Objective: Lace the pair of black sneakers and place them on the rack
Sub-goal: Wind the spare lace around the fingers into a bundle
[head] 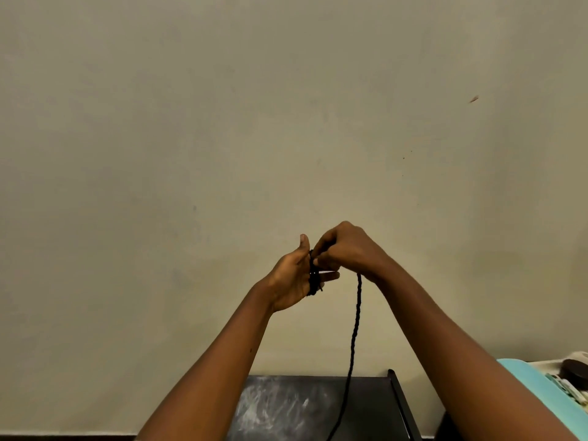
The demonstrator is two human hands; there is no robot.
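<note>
Both hands are raised in front of a plain beige wall. A black twisted shoelace (pixel 355 326) is wound in a few turns around the fingers of my left hand (pixel 294 280), whose thumb points up and fingers are nearly straight. My right hand (pixel 345 249) pinches the lace right beside those turns. From there the lace hangs down over a black rack shelf (pixel 372 405) and leaves the frame at the bottom. No sneakers are in view.
The black rack shelf has whitish scuff marks (pixel 270 405) and a raised right edge (pixel 402 405). At the lower right a light blue cloth (pixel 528 381) lies next to a tray with small items (pixel 569 377). A dark floor strip (pixel 63 437) runs along the wall base.
</note>
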